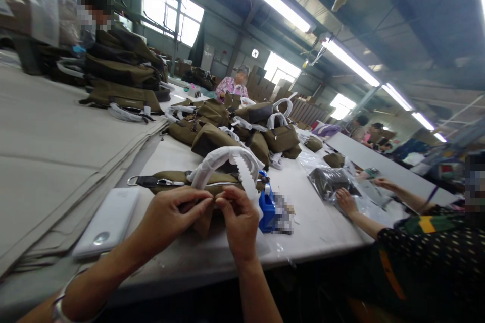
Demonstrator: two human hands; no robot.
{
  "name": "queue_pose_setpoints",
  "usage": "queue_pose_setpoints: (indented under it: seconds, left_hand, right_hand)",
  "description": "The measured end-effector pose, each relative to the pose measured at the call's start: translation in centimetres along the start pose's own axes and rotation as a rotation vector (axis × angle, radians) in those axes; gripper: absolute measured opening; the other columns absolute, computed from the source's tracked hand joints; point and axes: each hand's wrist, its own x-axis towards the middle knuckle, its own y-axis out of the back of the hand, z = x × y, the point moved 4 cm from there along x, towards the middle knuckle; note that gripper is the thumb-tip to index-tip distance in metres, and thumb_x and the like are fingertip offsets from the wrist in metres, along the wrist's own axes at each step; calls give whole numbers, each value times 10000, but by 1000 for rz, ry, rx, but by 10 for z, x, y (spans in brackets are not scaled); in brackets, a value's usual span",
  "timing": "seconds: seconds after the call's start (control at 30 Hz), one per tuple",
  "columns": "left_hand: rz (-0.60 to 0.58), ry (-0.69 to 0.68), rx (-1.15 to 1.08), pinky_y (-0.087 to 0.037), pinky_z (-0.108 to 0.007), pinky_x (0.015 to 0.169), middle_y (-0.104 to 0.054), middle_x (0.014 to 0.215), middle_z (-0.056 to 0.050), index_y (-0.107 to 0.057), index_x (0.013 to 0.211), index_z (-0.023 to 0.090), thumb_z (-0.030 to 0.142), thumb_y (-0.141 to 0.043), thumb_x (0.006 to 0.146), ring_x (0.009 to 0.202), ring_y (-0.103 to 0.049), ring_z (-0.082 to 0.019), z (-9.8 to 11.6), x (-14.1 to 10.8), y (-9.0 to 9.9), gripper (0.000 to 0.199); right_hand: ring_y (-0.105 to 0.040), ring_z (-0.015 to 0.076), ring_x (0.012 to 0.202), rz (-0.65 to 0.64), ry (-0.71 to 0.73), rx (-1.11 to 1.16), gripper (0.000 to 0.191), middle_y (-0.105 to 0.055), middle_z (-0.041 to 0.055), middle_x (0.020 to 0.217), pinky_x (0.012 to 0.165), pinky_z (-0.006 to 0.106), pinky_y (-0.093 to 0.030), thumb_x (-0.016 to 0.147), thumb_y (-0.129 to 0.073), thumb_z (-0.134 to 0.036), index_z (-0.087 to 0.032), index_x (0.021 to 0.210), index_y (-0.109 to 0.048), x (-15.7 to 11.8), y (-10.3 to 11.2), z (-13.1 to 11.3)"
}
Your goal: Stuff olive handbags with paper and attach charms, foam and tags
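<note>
Left hand (pixel 170 214) and right hand (pixel 237 219) both pinch the near edge of the olive bag (pixel 197 184) at table (pixel 322 222) centre. Fingertips hide the pinched detail. Blue dispenser (pixel 267 207) at 3 o'clock is partly blurred; power bank (pixel 108 222) lies at 9 o'clock.

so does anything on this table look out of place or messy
Nothing looks damaged or spilled. The left hand and right hand pinch the near edge of an olive bag. A white power bank lies beside it, and more bags are heaped behind.
</note>
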Motion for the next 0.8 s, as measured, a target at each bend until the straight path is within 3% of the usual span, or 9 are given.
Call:
queue_pose_setpoints:
  seconds: [0.23, 0.5, 0.63, 0.73, 0.8]
  left_hand:
    - [-9, -22, 3, -516, -160, 638, -805, 814, 34, -826, 880, 253, 338, -737, 861, 698, -730, -119, 2, 1, 0, 125]
    - [-34, 3, 3, -520, -202, 623, -797, 807, 3, -815, 873, 227, 363, -698, 871, 678, -708, -142, 2, 5, 1, 179]
    - [-18, -22, 47, -543, -240, 683, -789, 840, -21, -810, 890, 226, 410, -688, 893, 754, -727, -174, -3, 5, -1, 221]
    - [25, -92, 58, -561, -239, 728, -764, 946, -7, -787, 1039, 247, 402, -706, 913, 811, -713, -160, 1, 0, 4, 216]
    - [153, -126, 85, -552, -235, 666, -723, 1072, -2, -730, 1161, 255, 371, -700, 934, 771, -666, -130, 4, -8, 17, 256]
  right_hand:
    - [-735, 131, 830, -34, 110, -161, 201, -780, -38, 892, 827, 217, -581, 861, -771, -134, -258, 1019, -787, 0, -1, 0]
    - [-720, 149, 810, 106, 11, -63, 51, -768, -12, 861, 779, 226, -587, 845, -777, -189, -209, 891, -777, -5, -14, 6]
    - [-733, 173, 834, 85, -49, -105, 47, -783, 2, 883, 790, 259, -596, 874, -768, -235, -214, 911, -789, -4, -15, 4]
    - [-744, 198, 956, 49, 17, -191, 144, -795, 27, 1025, 869, 299, -596, 949, -715, -302, -236, 1052, -789, -7, -2, -1]
    - [-738, 209, 1019, 151, 107, -304, 192, -787, 45, 1094, 923, 323, -582, 983, -679, -336, -241, 1121, -773, -13, 20, -6]
